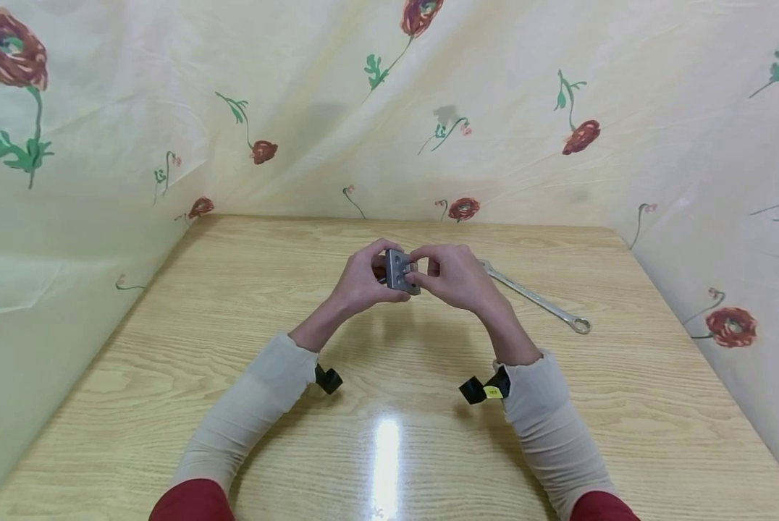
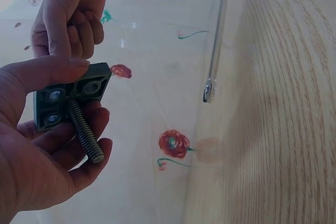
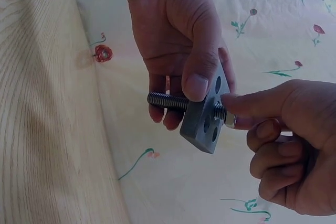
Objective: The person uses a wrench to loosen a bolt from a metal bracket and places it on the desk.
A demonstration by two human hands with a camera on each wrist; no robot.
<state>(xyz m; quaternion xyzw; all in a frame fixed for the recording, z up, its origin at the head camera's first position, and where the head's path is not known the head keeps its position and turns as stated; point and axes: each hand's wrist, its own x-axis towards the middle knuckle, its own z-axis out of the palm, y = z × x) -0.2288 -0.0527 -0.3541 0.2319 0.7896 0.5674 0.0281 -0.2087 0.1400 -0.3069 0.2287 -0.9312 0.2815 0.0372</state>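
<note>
Head view has both my hands raised together over the middle of the wooden table (image 1: 233, 405), well clear of its surface, with a small grey metal plate (image 1: 399, 270) between them. My left hand (image 1: 362, 278) grips the plate by its edges, thumb across the top and fingers curled behind, which keeps its drilled face turned toward my right hand and leaves the holes uncovered. My right hand (image 1: 451, 275) pinches the head end of a threaded bolt (image 3: 167, 101) between thumb and forefinger, the other fingers curled in out of the way.

From the right wrist, the plate is a thick, squarish block with several round holes through it, dull grey with bevelled edges. The bolt passes through one hole, and its long threaded shank sticks out behind, lying across my left fingers. A nut or bolt head seems to sit at my right fingertips, though my finger hides most of it.

A long spanner (image 1: 536, 297) lies flat on the table to my right, apart from both hands. Flowered cloth (image 1: 559, 108) hangs behind the table.
</note>
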